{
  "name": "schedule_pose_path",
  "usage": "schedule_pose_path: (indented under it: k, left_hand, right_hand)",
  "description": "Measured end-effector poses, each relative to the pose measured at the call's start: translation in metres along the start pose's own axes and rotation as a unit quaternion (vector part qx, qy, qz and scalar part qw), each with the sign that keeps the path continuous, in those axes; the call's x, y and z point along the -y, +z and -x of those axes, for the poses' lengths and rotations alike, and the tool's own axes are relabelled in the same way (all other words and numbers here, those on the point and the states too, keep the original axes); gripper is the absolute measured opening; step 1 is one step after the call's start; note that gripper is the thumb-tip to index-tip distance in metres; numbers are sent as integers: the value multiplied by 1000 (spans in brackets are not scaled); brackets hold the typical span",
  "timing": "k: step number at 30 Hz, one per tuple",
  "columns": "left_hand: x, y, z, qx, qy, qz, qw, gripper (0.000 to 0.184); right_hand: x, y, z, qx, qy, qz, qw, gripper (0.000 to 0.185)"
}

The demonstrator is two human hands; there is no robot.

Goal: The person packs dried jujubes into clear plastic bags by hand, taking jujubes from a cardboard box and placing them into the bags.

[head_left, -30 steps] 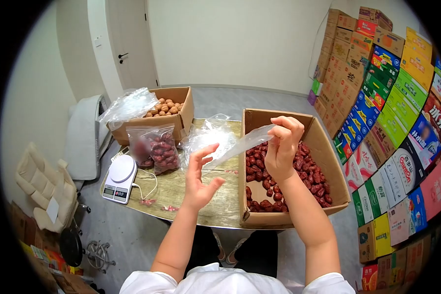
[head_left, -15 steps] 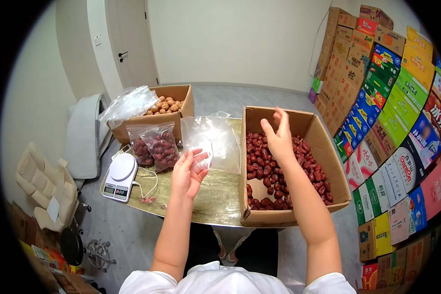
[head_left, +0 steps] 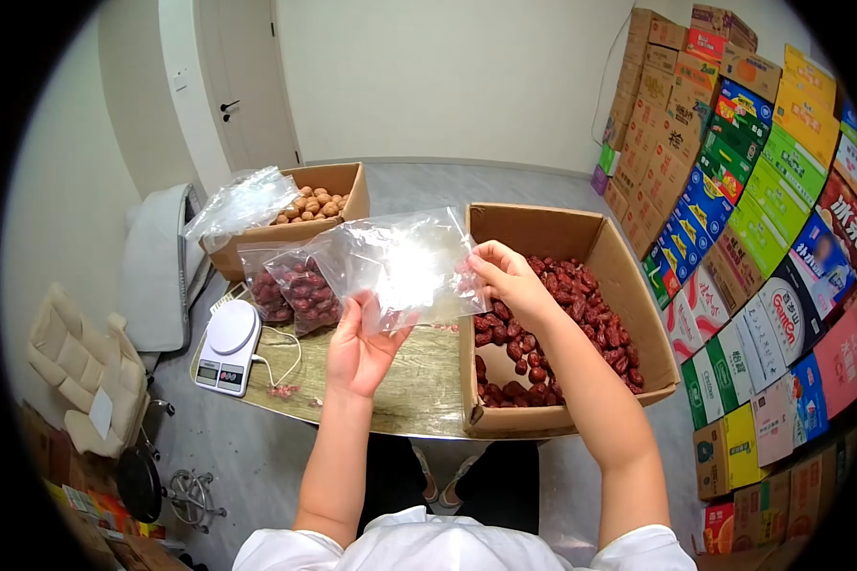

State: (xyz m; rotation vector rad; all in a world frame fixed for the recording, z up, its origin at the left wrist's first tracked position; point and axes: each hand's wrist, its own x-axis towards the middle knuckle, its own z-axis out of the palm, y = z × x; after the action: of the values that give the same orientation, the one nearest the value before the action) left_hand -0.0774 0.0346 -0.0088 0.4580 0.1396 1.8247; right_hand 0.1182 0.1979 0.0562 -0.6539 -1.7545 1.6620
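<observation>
A clear plastic bag (head_left: 405,266) is stretched between my hands above the table. My left hand (head_left: 360,350) pinches its lower left part, and my right hand (head_left: 507,278) grips its right edge. Under and beyond my right forearm is a cardboard box of red dates (head_left: 590,309). Two clear bags filled with dates (head_left: 305,293) stand left of my left hand, partly behind the clear bag. A white kitchen scale (head_left: 229,344) sits at the table's left end.
Behind the filled bags, a cardboard box holds walnuts (head_left: 312,204), with a pile of clear bags (head_left: 243,205) on its left side. The wooden table (head_left: 419,409) has a white cable. Stacked cartons (head_left: 733,285) line the right; a beige chair (head_left: 86,366) is left.
My right hand has come down and left from over the date box and taken the bag's right edge. The bag is now raised and spread between both hands. The view has shifted slightly.
</observation>
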Motion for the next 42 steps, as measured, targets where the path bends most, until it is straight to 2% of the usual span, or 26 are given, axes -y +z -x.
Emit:
schedule_pose_path:
  k: [3, 6, 8, 11, 15, 17, 18, 19, 20, 21, 24, 25, 27, 28, 30, 35, 40, 42]
  left_hand:
    - [2, -12, 3, -20, -13, -17, 1000, 29]
    - [2, -29, 8, -20, -22, -92, 995, 30]
    - [3, -37, 13, -91, -25, -102, 990, 29]
    - [5, -51, 20, -145, -16, -167, 975, 29]
    - [8, -63, 29, -150, -32, -191, 970, 29]
    - [17, -33, 34, -296, -1, -282, 913, 22]
    - [21, -41, 33, -295, -2, -281, 913, 22]
    - [26, -54, 30, -294, 147, -428, 842, 29]
    - [29, -65, 28, -278, 289, -553, 730, 38]
    - [27, -55, 28, -278, 289, -553, 730, 38]
    - [19, -17, 28, -139, 212, -685, 683, 52]
    - [19, -7, 27, -142, 214, -685, 682, 52]
    - [25, 19, 26, -46, 161, -778, 606, 58]
    - [31, 25, 26, -45, 161, -778, 606, 58]
    - [45, 32, 27, 10, 204, -801, 563, 66]
    - [64, 24, 30, 29, 173, -799, 576, 70]
    - [59, 21, 26, 39, 174, -802, 571, 71]
    - [56, 25, 23, 35, 162, -772, 614, 70]
  right_hand:
    - [11, 2, 7, 3, -3, -49, 999, 24]
    - [9, -4, 5, -11, 2, -61, 998, 30]
    - [7, -7, 4, -15, 6, -62, 998, 32]
    - [7, -6, 4, -31, 22, -30, 999, 34]
    - [-5, -7, -1, -55, 1, 50, 997, 35]
    - [-5, -7, 0, -71, 3, 80, 994, 35]
    - [-3, -5, 1, -71, 7, 102, 992, 34]
    - [-2, -5, 2, -70, 11, 124, 990, 33]
    - [-8, -6, 0, -47, 0, 127, 991, 31]
    - [-6, -5, 1, -46, 0, 128, 991, 31]
    - [-5, 5, 6, 13, 17, 118, 993, 33]
    - [-7, 8, 5, 21, 2, 134, 991, 34]
    - [-11, 11, 6, 31, -26, 165, 985, 37]
    - [-11, 13, 8, 24, -16, 171, 985, 37]
    - [-9, 14, 9, 30, -2, 148, 989, 37]
    - [-4, 16, 10, 46, 45, 85, 994, 36]
    - [-4, 16, 12, 89, 19, 111, 990, 38]
    - [-5, 18, 11, 102, 5, 130, 986, 39]
